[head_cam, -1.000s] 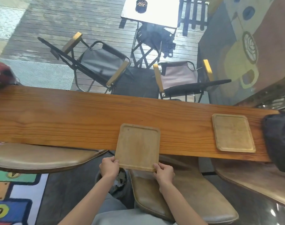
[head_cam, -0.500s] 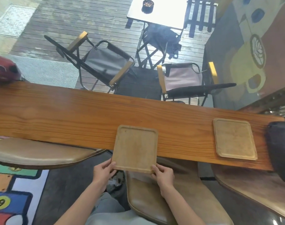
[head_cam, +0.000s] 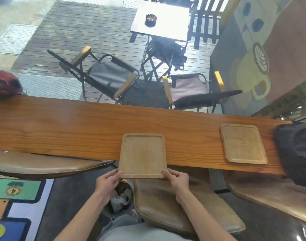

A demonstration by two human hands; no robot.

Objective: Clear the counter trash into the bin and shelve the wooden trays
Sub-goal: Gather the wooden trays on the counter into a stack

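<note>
Two hands gripped the near wooden tray [head_cam: 142, 155], left hand [head_cam: 108, 181] and right hand [head_cam: 176, 180] pinching its near corners with their fingers. It overhung the desk [head_cam: 61, 129]; the second tray [head_cam: 242, 144] lay flat, well apart.

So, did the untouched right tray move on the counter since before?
No. The right tray keeps its spot on the counter beside the dark bag; only the camera shifted.
</note>
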